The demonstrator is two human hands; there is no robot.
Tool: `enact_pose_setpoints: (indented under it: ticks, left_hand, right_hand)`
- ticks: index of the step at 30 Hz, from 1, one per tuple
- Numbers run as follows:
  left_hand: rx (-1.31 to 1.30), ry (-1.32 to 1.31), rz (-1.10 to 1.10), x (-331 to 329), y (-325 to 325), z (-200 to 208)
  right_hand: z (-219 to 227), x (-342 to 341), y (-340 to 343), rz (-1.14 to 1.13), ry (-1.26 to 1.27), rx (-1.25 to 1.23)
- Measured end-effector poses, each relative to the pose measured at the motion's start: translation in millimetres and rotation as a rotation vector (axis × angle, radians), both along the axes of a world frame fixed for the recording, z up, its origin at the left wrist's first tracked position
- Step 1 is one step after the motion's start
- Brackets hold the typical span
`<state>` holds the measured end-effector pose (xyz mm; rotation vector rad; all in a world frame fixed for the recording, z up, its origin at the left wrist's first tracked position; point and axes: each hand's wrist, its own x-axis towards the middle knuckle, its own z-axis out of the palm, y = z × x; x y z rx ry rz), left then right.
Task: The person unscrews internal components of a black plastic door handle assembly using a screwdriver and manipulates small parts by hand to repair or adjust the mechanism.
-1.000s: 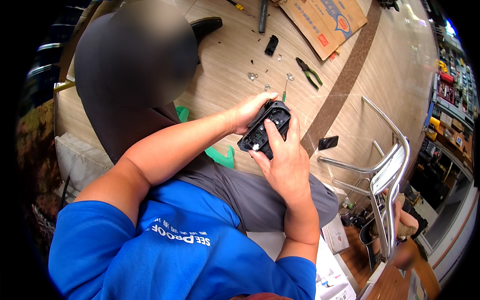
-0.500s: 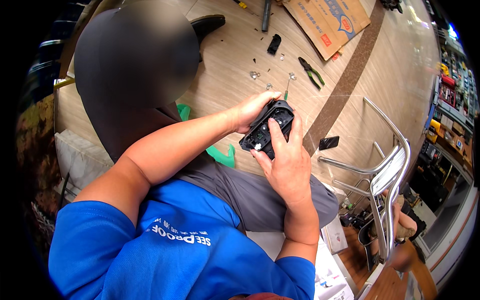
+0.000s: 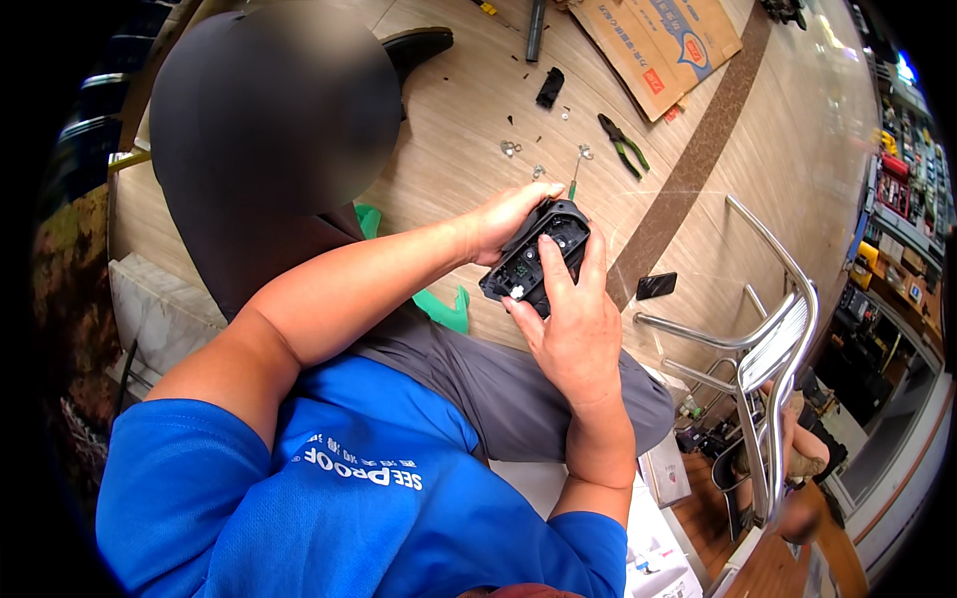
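Observation:
A black plastic housing (image 3: 520, 269) is held in both hands above my lap. Its open side faces up and shows dark inner parts with small round screw-like spots and a white piece near the lower end. My left hand (image 3: 503, 221) is closed around its far left side, fingers partly hidden behind it. From the right, my right hand (image 3: 580, 334) grips the housing, with the thumb at the lower end by the white piece and the index finger reaching into the cavity. Just beyond, a thin screwdriver with a green handle (image 3: 573, 189) lies on the floor.
Pliers (image 3: 624, 148), a black oblong part (image 3: 549, 88) and small metal pieces (image 3: 510, 149) lie on the floor. A phone-like black slab (image 3: 656, 286) is near a metal-framed chair (image 3: 768, 344). Flattened cardboard (image 3: 658, 50) lies farther off. Green plastic (image 3: 446, 311) sits by my legs. Another person (image 3: 802, 444) is at lower right.
Almost nothing differs. Both hands keep the same hold on the housing, and the whole view has shifted very slightly.

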<state>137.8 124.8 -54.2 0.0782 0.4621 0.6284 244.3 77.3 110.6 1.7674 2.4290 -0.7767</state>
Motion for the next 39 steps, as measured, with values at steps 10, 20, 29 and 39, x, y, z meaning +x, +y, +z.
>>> enact_pose_setpoints:
  ticks: [10, 20, 29, 39]
  left_hand:
    - [0.01, -0.01, -0.001, 1.4, -1.0, -3.3]
    - [-0.073, -0.014, -0.039, 6.6, -9.5, -18.3]
    - [-0.128, -0.034, -0.055, 1.6, -10.2, -7.9]
    - [-0.117, -0.031, -0.023, 6.5, -11.1, -16.3]
  right_hand:
    - [-3.4, 2.0, 0.2, 0.038, -0.034, 0.027]
    - [-0.9, -2.2, -0.1, -0.028, -0.007, -0.034]
    - [-2.6, -1.5, -5.0, -0.024, -0.011, -0.018]
    - [-6.2, 0.8, -4.8, -0.025, 0.023, 0.011]
